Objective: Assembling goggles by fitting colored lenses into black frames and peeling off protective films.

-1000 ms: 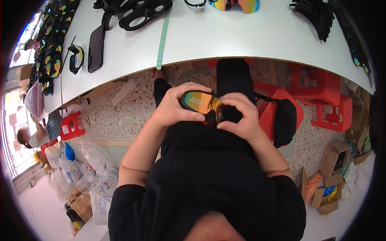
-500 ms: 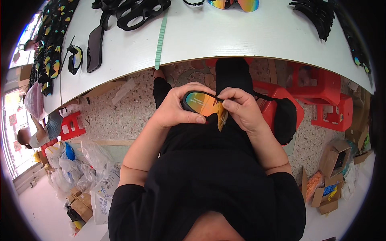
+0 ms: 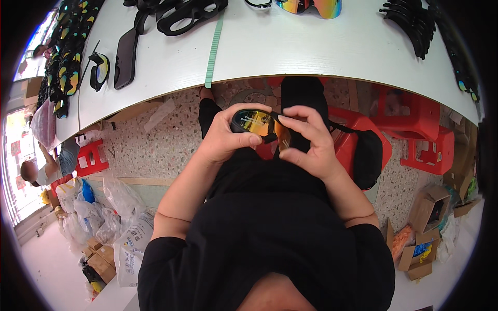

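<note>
Pinching from both sides, the two bare hands close on a pair of black-framed sunglasses with an orange-gold mirrored lens (image 3: 258, 123), held over the lap of the seated person, just nearer than the table's front edge. The left hand (image 3: 226, 137) wraps the left end of the frame, thumb pressed along the lower rim and fingers curled over the top. The right hand (image 3: 309, 140) grips the right end, its fingertips (image 3: 290, 115) bent down onto the frame near the hinge, where an orange part shows between the fingers; how that part sits against the frame cannot be made out.

Below the hands are the person's black top and dark trousers. Behind the right hand stands a red plastic stool (image 3: 348, 136) with a black bag (image 3: 369, 155) against it, and more red stools (image 3: 421, 129) sit further right on the speckled floor.

Beyond, the curved white table (image 3: 311, 52) carries a green tape strip (image 3: 213, 46) running from the near edge to the far side, black sunglass frames (image 3: 189, 11) at far centre, mirrored sunglasses (image 3: 308, 6) at the far edge, and rows of dark sunglasses (image 3: 65, 57) down the left side. Cardboard boxes (image 3: 430, 207) lie near right on the floor, plastic bags (image 3: 119, 207) near left.
</note>
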Demonstrator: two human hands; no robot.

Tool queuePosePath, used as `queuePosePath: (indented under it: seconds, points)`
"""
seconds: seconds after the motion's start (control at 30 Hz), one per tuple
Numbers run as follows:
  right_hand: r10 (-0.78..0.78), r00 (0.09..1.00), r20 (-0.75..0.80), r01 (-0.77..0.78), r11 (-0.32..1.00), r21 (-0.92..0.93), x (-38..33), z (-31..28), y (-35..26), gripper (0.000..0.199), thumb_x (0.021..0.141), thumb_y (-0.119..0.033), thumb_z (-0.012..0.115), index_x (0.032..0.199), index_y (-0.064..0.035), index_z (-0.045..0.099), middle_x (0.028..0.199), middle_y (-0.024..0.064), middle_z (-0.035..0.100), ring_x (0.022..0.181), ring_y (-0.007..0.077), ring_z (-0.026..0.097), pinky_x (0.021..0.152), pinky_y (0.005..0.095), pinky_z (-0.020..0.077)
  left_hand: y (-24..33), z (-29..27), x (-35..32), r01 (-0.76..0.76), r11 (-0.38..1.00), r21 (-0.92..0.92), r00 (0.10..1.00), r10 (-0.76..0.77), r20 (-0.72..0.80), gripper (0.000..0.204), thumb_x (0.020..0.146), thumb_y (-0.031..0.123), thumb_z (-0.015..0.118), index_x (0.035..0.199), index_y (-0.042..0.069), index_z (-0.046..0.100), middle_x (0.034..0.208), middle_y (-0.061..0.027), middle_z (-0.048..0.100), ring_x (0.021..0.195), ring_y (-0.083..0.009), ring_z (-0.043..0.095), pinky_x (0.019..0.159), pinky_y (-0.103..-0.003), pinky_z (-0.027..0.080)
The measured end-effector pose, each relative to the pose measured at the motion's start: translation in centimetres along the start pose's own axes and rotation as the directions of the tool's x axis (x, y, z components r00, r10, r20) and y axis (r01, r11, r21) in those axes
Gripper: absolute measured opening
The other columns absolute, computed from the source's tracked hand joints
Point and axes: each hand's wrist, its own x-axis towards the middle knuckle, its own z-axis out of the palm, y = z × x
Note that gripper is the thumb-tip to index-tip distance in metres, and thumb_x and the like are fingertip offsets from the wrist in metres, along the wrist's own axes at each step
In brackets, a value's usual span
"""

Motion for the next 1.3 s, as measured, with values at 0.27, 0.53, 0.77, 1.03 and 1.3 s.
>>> queuePosePath:
  seconds: [0.27, 0.53, 0.77, 1.03, 1.3]
  points:
    - [-0.155, 0.987, 0.051, 0.162, 0.959, -0.231, -0.1, -0.3, 0.3, 0.061, 0.065, -0.027, 0.088, 0.118, -0.0057, 0.066, 0.11, 0.0092, 0.062, 0.104, 0.0278, 0.059, 0.093, 0.037, 0.046, -0.5, -0.7, 0.0, -0.078, 0.979, 0.186, 0.997, 0.075, 0.027, 0.062, 0.063, 0.017, 0.088, 0.119, 0.001, 0.065, 0.111, -0.0056, 0.063, 0.102, -0.0149, 0.06, 0.094, -0.029, 0.046]
    - [-0.023, 0.999, -0.041, 0.023, 1.0, -0.019, -0.4, 0.4, 0.6, 0.049, 0.064, -0.013, 0.088, 0.106, -0.0048, 0.066, 0.107, 0.0111, 0.063, 0.095, 0.0229, 0.064, 0.083, 0.0313, 0.0526, 0.7, -0.8, 0.3, -0.118, 0.922, 0.369, 0.991, 0.084, 0.107, 0.061, 0.062, 0.018, 0.09, 0.117, 0.004, 0.067, 0.112, -0.0059, 0.062, 0.106, -0.0171, 0.058, 0.096, -0.03, 0.045]
    - [0.013, 0.999, -0.047, -0.014, 1.0, -0.023, -0.3, 0.5, 0.5, 0.049, 0.063, -0.012, 0.088, 0.106, -0.0025, 0.067, 0.107, 0.011, 0.063, 0.091, 0.022, 0.065, 0.079, 0.0298, 0.0539, 4.0, -1.0, 0.9, -0.393, 0.464, 0.794, 0.918, 0.244, 0.313, 0.055, 0.061, 0.025, 0.089, 0.109, 0.006, 0.068, 0.103, -0.0092, 0.062, 0.103, -0.0262, 0.059, 0.093, -0.036, 0.047]
    - [-0.037, 0.999, 0.035, 0.038, 0.999, -0.035, -0.1, -0.5, 0.3, 0.05, 0.064, -0.016, 0.088, 0.108, -0.0025, 0.068, 0.111, 0.0118, 0.062, 0.101, 0.0231, 0.063, 0.086, 0.0318, 0.0516, 4.9, 1.4, 1.6, -0.588, -0.024, 0.808, 0.793, 0.18, 0.582, 0.048, 0.073, 0.039, 0.077, 0.103, 0.004, 0.064, 0.093, -0.012, 0.058, 0.087, -0.0319, 0.059, 0.077, -0.041, 0.05]
    - [0.289, 0.869, 0.402, -0.493, 0.418, 0.763, -0.6, -1.0, 3.3, 0.056, 0.09, -0.04, 0.069, 0.123, 0.0009, 0.054, 0.118, 0.0084, 0.057, 0.112, 0.0161, 0.054, 0.099, 0.0303, 0.0439, 2.5, 1.2, 1.3, -0.572, 0.17, 0.803, 0.808, 0.289, 0.514, 0.04, 0.08, 0.037, 0.071, 0.101, 0.005, 0.063, 0.091, -0.0111, 0.058, 0.079, -0.0306, 0.061, 0.068, -0.039, 0.052]
